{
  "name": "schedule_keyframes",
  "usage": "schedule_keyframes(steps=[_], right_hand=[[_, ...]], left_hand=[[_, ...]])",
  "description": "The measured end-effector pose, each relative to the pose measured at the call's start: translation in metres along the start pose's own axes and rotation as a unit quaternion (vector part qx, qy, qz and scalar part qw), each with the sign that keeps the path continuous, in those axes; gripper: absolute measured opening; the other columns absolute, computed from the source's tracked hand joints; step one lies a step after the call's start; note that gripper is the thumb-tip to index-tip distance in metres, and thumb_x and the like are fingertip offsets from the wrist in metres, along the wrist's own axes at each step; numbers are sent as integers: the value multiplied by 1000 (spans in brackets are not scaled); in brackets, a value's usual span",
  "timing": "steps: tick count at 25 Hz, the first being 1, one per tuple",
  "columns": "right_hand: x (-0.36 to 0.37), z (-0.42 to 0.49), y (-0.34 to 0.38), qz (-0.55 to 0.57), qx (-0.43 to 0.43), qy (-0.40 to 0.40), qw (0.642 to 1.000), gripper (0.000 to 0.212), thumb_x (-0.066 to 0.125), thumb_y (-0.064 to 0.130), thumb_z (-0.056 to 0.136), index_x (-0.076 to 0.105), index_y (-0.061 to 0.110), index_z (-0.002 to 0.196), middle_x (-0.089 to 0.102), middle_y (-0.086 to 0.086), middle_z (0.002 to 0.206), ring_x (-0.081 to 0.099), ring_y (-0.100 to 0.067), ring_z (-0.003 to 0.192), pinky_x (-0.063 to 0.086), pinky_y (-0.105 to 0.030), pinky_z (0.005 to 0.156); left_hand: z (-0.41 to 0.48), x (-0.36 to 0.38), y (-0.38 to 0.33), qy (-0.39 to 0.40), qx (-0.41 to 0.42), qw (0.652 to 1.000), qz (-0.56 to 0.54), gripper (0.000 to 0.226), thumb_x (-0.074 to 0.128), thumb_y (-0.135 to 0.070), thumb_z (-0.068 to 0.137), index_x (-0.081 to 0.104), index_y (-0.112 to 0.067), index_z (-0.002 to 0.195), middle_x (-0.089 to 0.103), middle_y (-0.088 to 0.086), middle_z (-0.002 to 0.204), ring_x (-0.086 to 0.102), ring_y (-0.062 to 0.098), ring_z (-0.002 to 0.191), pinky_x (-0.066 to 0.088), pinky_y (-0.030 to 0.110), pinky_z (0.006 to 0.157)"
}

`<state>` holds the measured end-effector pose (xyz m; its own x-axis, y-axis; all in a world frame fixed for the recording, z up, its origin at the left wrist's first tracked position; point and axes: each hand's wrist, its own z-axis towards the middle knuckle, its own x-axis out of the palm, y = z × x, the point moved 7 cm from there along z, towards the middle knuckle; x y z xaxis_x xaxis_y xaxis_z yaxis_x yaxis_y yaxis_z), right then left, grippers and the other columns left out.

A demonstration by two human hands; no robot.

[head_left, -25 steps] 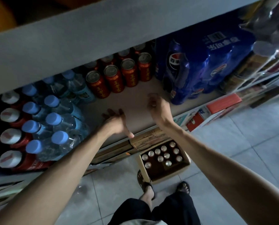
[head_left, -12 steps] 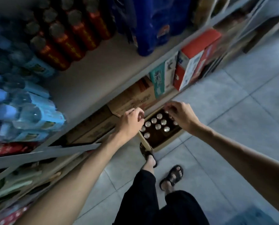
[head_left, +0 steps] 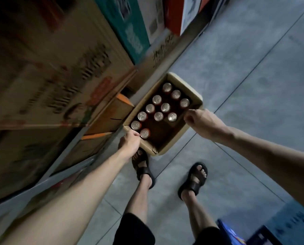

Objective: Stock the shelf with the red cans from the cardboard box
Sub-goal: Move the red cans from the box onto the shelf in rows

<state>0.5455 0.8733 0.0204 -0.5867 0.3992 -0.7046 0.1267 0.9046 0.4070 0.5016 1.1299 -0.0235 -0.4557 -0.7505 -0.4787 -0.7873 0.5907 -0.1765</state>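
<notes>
The open brown cardboard box (head_left: 176, 140) looks matt and fibrous, ragged at one torn corner; the round red cans (head_left: 158, 116) have glossy silver metal tops; grey floor tiles (head_left: 253, 71) are smooth, dully sheened; dark strapped sandals (head_left: 194, 182) look faintly shiny, leathery.

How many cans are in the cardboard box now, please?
11 cans upright in the cardboard box: five along the shelf-side wall, three beside them, two near the right hand, one by the left hand, which may hide another.

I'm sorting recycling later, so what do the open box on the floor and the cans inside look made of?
The box: matte brown cardboard, its near corner torn and frayed. The cans: likely aluminium, judging by their shiny silver tops; what shows of the sides looks red-coated.
</notes>
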Motion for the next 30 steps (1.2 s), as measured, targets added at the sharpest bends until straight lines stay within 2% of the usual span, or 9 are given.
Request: schedule_keyframes(steps=[4, 8, 11, 14, 17, 21, 23, 26, 30], right_hand=[[128, 82, -27, -55, -15, 3, 998, 31, 59, 38, 94, 58, 15, 114, 59, -4, 108, 63, -25, 91, 46, -32, 63], [227, 151, -19, -144, -72, -14, 987, 67, 67, 38, 88, 38, 12, 142, 43, -12, 142, 56, -29, 118, 50, -37, 74], [263, 194, -21, -179, -46, -55, 981, 63, 57, 30, 93, 31, 12, 147, 36, -13, 149, 61, -26, 110, 44, -35, 67], [286, 218, -22, -270, -47, -54, 960, 62, 51, 24, 97, 24, 10, 151, 34, -19, 150, 65, -24, 98, 34, -33, 61], [288, 229, -18, -288, -88, -76, 951, 49, 54, 13, 92, 38, 9, 138, 51, -18, 129, 67, -22, 73, 32, -33, 51], [299, 217, -15, -306, -106, -65, 944, 31, 58, 13, 86, 53, 7, 116, 56, -18, 113, 62, -19, 57, 30, -30, 46], [302, 196, -12, -283, -96, -58, 953, 36, 64, 17, 76, 60, 7, 110, 57, -17, 108, 61, -19, 53, 27, -28, 45], [282, 166, -14, -150, -27, -60, 986, 54, 67, 37, 69, 56, 12, 116, 53, -10, 108, 65, -25, 63, 34, -29, 53], [180, 104, -20, 140, 74, -112, 981, 66, 65, 64, 56, 62, 22, 106, 56, 3, 98, 59, -18, 77, 48, -30, 64]], left_hand=[[108, 51, 49, -6, -66, 997, -40, 55, 59, -22, 80, 43, -5, 130, 55, 21, 127, 56, 36, 116, 48, 44, 100], [174, 88, 71, 2, -96, 982, -165, 44, 58, -15, 83, 54, -3, 126, 58, 14, 104, 54, 23, 86, 46, 31, 75], [194, 100, 65, 3, -106, 972, -211, 48, 59, -15, 81, 53, -5, 127, 60, 11, 94, 56, 23, 76, 47, 28, 65], [198, 99, 62, 25, -107, 979, -171, 49, 58, -16, 81, 50, -10, 129, 59, 12, 105, 57, 27, 87, 51, 38, 80], [200, 100, 61, 50, -107, 982, -149, 53, 57, -16, 80, 48, -11, 132, 56, 15, 122, 56, 32, 103, 47, 46, 96], [197, 100, 66, 43, -105, 984, -137, 62, 56, -13, 78, 43, -5, 138, 49, 20, 137, 55, 33, 115, 48, 39, 93], [191, 99, 70, 33, -96, 985, -140, 61, 57, -12, 76, 46, -3, 135, 51, 20, 135, 53, 32, 120, 45, 33, 84], [177, 87, 64, -4, -56, 992, -117, 57, 59, -11, 73, 50, -2, 129, 56, 20, 126, 51, 25, 90, 36, 25, 66], [116, 60, 17, -5, 107, 994, 19, 85, 67, -6, 78, 25, -16, 151, 48, 12, 142, 49, 28, 121, 33, 22, 89]])
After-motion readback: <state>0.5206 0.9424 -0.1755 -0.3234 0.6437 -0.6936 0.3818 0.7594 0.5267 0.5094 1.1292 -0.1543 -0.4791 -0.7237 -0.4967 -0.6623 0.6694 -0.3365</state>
